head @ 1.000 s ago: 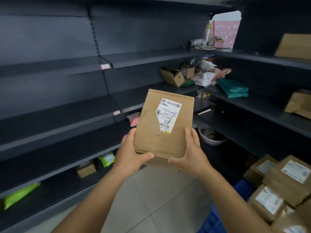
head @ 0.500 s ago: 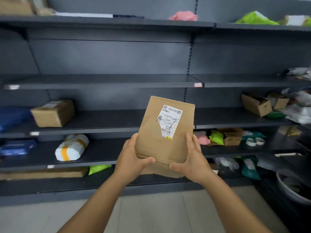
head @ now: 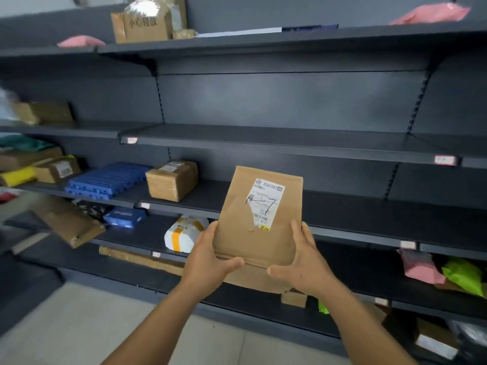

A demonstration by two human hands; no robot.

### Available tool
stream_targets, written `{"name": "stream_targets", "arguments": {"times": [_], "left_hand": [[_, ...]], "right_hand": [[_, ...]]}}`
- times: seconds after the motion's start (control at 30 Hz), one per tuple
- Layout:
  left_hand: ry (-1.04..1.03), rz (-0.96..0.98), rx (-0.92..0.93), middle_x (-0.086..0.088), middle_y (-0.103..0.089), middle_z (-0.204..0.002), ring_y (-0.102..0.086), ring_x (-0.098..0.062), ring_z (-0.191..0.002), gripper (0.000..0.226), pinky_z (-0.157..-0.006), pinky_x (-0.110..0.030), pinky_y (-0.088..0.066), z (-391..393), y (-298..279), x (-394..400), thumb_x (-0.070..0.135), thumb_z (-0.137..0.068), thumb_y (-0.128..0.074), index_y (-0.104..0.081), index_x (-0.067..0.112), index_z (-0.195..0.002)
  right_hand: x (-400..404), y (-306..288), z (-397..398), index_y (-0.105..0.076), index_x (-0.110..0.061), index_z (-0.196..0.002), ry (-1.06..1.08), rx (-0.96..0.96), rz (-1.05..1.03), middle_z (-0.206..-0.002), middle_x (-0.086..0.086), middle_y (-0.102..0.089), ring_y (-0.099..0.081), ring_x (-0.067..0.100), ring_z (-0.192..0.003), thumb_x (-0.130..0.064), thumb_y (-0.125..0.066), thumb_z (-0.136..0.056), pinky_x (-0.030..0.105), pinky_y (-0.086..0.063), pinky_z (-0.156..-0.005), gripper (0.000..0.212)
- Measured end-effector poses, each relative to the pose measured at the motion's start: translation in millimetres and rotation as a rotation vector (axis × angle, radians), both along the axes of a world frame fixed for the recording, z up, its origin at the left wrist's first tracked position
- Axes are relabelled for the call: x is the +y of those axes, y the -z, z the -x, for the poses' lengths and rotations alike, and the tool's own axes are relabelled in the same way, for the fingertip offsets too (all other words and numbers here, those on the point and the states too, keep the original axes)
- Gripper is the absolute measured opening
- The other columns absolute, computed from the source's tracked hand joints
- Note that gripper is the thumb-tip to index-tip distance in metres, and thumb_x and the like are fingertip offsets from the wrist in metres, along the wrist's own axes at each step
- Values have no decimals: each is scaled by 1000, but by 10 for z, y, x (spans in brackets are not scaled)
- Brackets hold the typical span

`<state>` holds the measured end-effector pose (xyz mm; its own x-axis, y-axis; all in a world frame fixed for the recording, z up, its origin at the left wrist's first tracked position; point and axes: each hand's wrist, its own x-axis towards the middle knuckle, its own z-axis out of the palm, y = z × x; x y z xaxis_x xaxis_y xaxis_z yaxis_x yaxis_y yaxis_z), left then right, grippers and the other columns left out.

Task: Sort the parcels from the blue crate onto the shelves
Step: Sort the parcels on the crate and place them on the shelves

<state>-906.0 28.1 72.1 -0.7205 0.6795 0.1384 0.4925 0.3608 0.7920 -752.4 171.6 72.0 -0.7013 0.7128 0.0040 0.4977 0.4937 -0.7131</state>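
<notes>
A person's two bare hands hold a flat brown paper parcel (head: pixel 259 227) upright in front of dark grey metal shelves (head: pixel 290 143). The left hand (head: pixel 209 255) grips the parcel's lower left edge and the right hand (head: pixel 305 259) grips its lower right edge, thumbs lying across the front near a folded crease, fingers wrapped behind. The parcel is rectangular, matte and slightly wrinkled, with a bent flap hanging below the hands. A white printed label (head: pixel 264 205) with barcodes and a hand-drawn black mark sits at its upper right.

The shelves are smooth, long boards with small white price tags on their front edges and notched upright rails behind. On the middle shelf, left of the parcel, stands a blocky cardboard box (head: pixel 171 180) wound in clear tape, and beside it a ribbed blue plastic panel (head: pixel 108 179) lies flat. One shelf lower rests a rounded white bundle (head: pixel 184 233) banded with orange tape, just beside the left hand in the view, and further left a small blue box (head: pixel 125 217). The top shelf holds a taped cardboard box (head: pixel 147 22) with printed characters and soft pink bags (head: pixel 429 13). At lower right lie a crumpled pink bag (head: pixel 419 267) and a glossy lime-green bag (head: pixel 463 275). The floor is pale grey tile (head: pixel 79 325).
</notes>
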Motion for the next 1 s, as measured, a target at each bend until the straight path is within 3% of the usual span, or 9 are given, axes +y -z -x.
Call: {"name": "stream_targets", "arguments": {"times": [0.13,0.27,0.33,0.47,0.53,0.63,0.73,0.87,1.0], "left_hand": [[-73,30,-28,7,-39,-143,-46,-13,-119,102,-97,-32,-48,458,-2,334,34,-73,-81,-18,25,-152],[-136,75,-45,4,-41,-145,-46,-15,-124,99,-89,-25,-42,891,29,587,37,-74,-79,-19,24,-152],[-144,99,-45,4,-43,-143,-47,-13,-120,95,-86,-21,-39,1082,26,656,36,-76,-78,-22,21,-151],[-135,124,-78,18,-45,-96,-42,3,-74,75,-58,-9,-32,1483,56,811,28,-78,-77,-37,20,-140],[-138,133,-89,20,-41,-89,-42,3,-71,74,-55,-8,-31,1716,96,906,26,-78,-77,-38,21,-140],[-99,135,-104,13,-48,-116,-49,-6,-98,84,-66,-9,-36,2083,167,1073,27,-77,-78,-31,21,-147],[-65,153,-110,0,-43,-142,-46,-17,-124,90,-88,-19,-38,2559,254,1286,29,-76,-79,-27,20,-150],[4,192,-51,-1,-40,-142,-44,-18,-126,80,-100,-26,-39,3223,340,1574,31,-77,-79,-38,20,-145],[68,228,9,-4,-35,-146,-42,-19,-128,73,-107,-27,-35,3816,471,1837,33,-79,-76,-43,19,-143]], "right_hand": [[408,10,542,7,-30,-152,-69,-3,16,-157,-15,14,-30,12,-136,-39,-76,-74,17,-37,-83,114],[710,32,1057,-21,-28,-146,-160,28,40,-142,-9,-24,-42,5,-111,-35,-77,-74,23,-44,-88,91],[802,68,1287,-26,-26,-144,-190,19,56,-135,-10,-28,-43,6,-108,-33,-77,-75,25,-45,-90,85],[964,131,1739,-24,-18,-149,-218,-14,95,-144,-3,-25,-37,8,-110,-32,-74,-80,24,-38,-93,86],[1062,175,1986,-25,-20,-149,-209,-20,121,-142,-4,-27,-39,8,-110,-35,-74,-80,25,-41,-96,86],[1225,261,2325,-24,-22,-151,-181,-27,134,-148,-3,-25,-41,14,-124,-37,-75,-78,30,-41,-103,90],[1351,367,2707,-12,-22,-154,-131,-79,146,-159,-6,-2,-27,16,-140,-32,-75,-79,25,-32,-105,98],[1524,493,3256,-10,-24,-155,-76,-79,151,-160,-5,4,-25,15,-142,-28,-72,-80,28,-31,-112,97],[1689,549,3809,-20,-22,-153,-11,-78,115,-161,-5,3,-24,14,-143,-27,-66,-86,27,-29,-113,82]]}}
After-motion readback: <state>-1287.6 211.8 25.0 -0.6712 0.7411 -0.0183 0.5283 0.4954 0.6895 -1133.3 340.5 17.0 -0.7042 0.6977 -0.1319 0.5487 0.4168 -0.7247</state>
